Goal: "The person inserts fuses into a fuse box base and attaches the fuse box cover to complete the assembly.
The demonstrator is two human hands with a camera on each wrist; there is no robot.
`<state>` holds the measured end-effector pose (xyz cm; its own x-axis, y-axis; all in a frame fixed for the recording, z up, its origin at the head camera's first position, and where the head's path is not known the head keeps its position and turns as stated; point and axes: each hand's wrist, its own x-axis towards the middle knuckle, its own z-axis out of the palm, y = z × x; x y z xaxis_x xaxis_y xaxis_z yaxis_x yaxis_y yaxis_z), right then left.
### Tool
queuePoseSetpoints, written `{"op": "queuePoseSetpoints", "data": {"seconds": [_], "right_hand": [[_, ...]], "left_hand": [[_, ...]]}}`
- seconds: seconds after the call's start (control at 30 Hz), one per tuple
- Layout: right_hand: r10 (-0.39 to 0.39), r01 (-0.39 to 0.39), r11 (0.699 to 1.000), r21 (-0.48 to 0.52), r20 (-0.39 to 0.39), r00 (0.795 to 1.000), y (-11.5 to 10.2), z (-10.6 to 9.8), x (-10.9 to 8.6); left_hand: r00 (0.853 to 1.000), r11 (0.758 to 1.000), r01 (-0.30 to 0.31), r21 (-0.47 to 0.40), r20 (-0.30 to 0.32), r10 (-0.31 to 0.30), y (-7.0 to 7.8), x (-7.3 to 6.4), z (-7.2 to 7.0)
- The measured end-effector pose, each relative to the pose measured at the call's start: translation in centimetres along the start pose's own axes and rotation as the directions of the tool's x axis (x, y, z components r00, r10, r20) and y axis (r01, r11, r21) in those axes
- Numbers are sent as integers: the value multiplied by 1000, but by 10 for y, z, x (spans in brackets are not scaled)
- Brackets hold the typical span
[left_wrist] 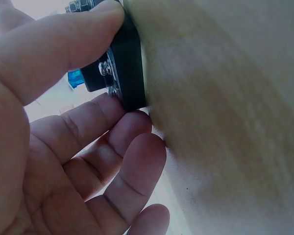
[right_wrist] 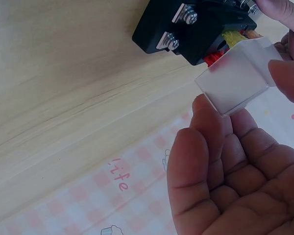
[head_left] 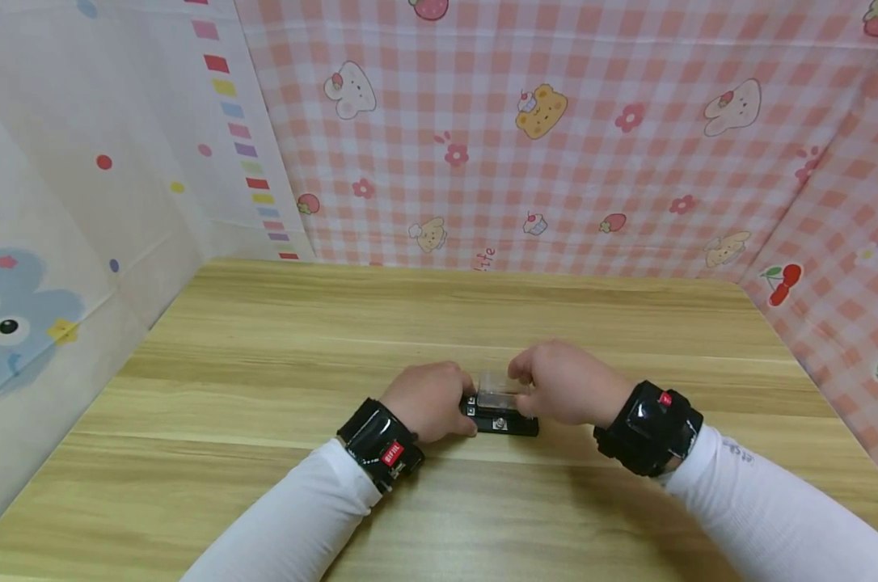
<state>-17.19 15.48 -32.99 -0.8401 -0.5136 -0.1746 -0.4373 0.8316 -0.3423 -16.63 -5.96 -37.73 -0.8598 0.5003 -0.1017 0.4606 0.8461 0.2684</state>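
Note:
A small black terminal block with metal screws lies on the table, between both hands. My left hand grips its left end, thumb on the near side and fingers beyond. In the left wrist view the thumb presses the black base beside its screws, and a blue part shows behind. My right hand pinches a clear plastic cover between thumb and fingers. The cover is tilted at the block's top, where red and yellow pieces show next to its edge.
The block sits on a wood-grain table. A pink checked cloth with cartoon prints hangs behind it, and a white printed cloth hangs at the left. Black wrist bands are worn over white sleeves.

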Motion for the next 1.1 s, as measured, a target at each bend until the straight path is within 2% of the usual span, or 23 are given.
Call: {"op": "queuePoseSetpoints", "data": {"seconds": [1.1], "right_hand": [[3,-3,1000,26,7,1000,0,14,2]], "left_hand": [[1000,1000,4,-10,22,-4,0,0,0]]}}
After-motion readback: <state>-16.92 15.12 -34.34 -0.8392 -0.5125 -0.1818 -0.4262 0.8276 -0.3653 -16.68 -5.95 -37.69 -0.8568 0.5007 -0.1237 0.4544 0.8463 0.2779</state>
